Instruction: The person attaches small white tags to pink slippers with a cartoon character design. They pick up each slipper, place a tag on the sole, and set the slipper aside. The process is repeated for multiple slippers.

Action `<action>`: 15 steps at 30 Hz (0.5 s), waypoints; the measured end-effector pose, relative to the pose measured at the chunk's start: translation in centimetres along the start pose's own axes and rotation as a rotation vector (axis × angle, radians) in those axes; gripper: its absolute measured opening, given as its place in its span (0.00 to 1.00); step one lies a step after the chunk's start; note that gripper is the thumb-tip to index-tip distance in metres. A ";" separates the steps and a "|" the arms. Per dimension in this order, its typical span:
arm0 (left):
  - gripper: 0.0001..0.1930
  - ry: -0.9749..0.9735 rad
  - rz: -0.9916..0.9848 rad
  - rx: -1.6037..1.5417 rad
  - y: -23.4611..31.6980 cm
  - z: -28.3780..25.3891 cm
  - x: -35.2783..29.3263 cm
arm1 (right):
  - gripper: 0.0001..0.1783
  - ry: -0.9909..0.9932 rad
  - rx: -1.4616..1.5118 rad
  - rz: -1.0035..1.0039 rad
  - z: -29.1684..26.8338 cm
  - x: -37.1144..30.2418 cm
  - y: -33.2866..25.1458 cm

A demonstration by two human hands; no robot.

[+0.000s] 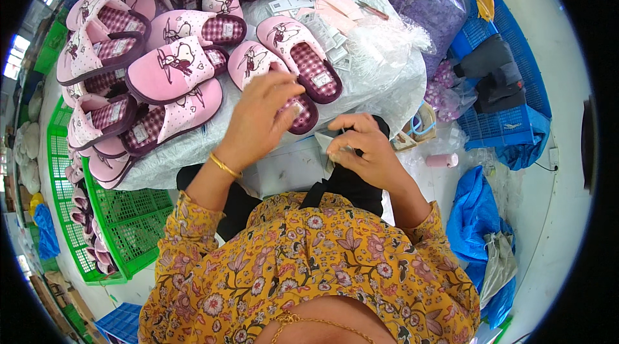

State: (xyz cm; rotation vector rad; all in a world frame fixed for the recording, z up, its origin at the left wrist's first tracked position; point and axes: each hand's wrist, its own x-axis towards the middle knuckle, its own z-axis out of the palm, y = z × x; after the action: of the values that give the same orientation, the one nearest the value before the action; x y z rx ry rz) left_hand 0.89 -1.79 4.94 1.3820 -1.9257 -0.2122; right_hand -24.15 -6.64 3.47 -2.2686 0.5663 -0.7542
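A pair of pink slippers with dark plum soles and checked insoles lies in front of me on the plastic-covered table. My left hand (pixel 258 115) is over the left slipper (pixel 253 62) of this pair, thumb and fingers apart, hiding part of it. The right slipper (pixel 303 54) lies beside it, touching. My right hand (pixel 364 150) is curled just off the table's near edge, above my lap. A small pale thing shows at its fingertips; I cannot make out what it is. Many more slippers (pixel 169 73) are piled at the left.
Paper labels (pixel 332 38), pink paper pieces (pixel 335 9) and thread snips (pixel 374 10) lie on the table's plastic sheet (pixel 387 89). Green crates (pixel 129 221) stand at left. At right are a purple-filled bag (pixel 429 2), a blue crate (pixel 500 131) and a pink thread spool (pixel 442 160).
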 end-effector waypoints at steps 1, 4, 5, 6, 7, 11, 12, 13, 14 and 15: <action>0.15 -0.009 0.011 0.066 -0.7 -0.4 0.7 | 0.08 -0.012 -0.113 0.001 -0.2 0.1 0.3; 0.14 0.010 0.096 0.215 -3.0 -0.7 2.9 | 0.07 0.068 0.272 0.110 -0.4 0.4 0.6; 0.14 0.023 0.132 0.258 -3.6 -0.7 3.5 | 0.05 0.102 0.332 0.103 -0.4 0.9 0.6; 0.13 0.010 0.154 0.277 -4.0 -0.6 4.3 | 0.05 0.116 0.416 0.184 -0.4 1.5 0.7; 0.13 -0.002 0.176 0.296 -4.4 -0.5 5.0 | 0.05 0.129 0.500 0.264 -0.3 2.3 0.8; 0.11 -0.065 0.205 0.334 -6.3 0.6 6.7 | 0.07 0.202 0.604 0.370 1.5 7.1 3.4; 0.10 -0.074 0.204 0.337 -6.8 0.9 6.9 | 0.07 0.197 0.599 0.388 2.2 8.4 4.2; 0.09 -0.083 0.190 0.345 -7.3 1.2 7.1 | 0.08 0.167 0.544 0.418 2.7 9.3 4.9; 0.08 -0.092 0.176 0.354 -7.7 1.4 7.3 | 0.09 0.136 0.490 0.448 3.1 10.1 5.5; 0.07 -0.102 0.160 0.363 -8.1 1.6 7.3 | 0.10 0.103 0.437 0.477 3.7 10.7 6.1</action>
State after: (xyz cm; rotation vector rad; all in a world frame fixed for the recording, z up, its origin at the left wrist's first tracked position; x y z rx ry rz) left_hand 4.88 -11.88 3.00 1.4572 -2.2273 0.1557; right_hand -15.03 -15.22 0.71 -1.6165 0.8583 -0.6726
